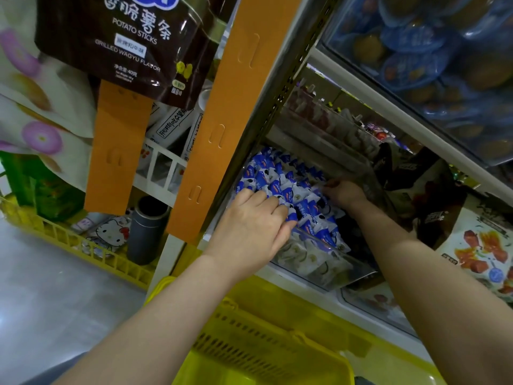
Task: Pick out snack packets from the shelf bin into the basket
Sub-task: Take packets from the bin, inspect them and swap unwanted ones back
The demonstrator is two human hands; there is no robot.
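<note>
A clear plastic shelf bin [344,276] at mid-frame is piled with several small blue-and-white snack packets [273,176]. My left hand [252,220] reaches into the bin from the left, its fingers curled over packets near the front of the pile. My right hand [345,193] is deeper in the bin on the right, fingertips pinching among the packets; exactly which packet it holds is hidden. A yellow plastic basket [266,340] sits below the bin, under my arms.
An orange shelf upright [219,115] stands left of the bin. A dark potato-sticks bag [133,40] hangs at the upper left. Dark snack bags [422,190] lie right of the bin, blue-lidded tubs [433,51] on the shelf above. A second yellow basket [69,240] rests on the floor.
</note>
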